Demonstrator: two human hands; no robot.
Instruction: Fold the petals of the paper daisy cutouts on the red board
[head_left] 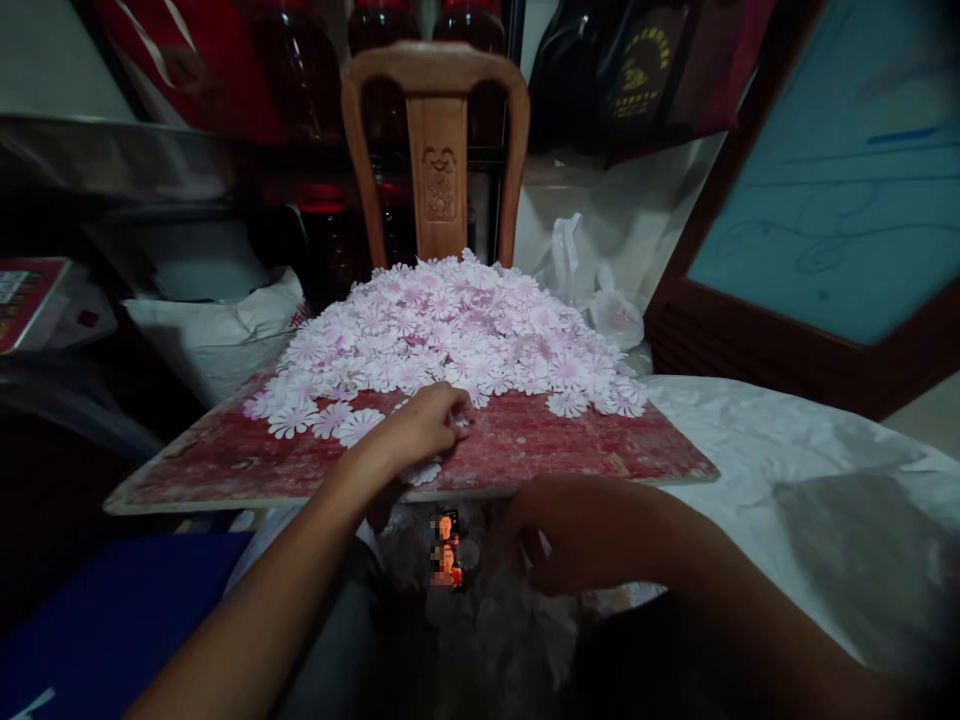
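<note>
A large heap of pale pink-and-white flower cutouts covers the back of a worn red wooden board. My left hand is over the board at the front of the heap, its fingers curled in. Something small and pale shows at its fingertips, too small to name. Beneath that wrist, a single flower cutout lies by the board's front edge. Lower and closer to me, my right hand is bent down in front of the edge with curled fingers. Shadow hides what it may hold.
A carved wooden chair back rises behind the heap. White sacking spreads at the right, below a framed blue-green panel. On the left are a white sack and a blue surface. Red-lidded jars line a shelf.
</note>
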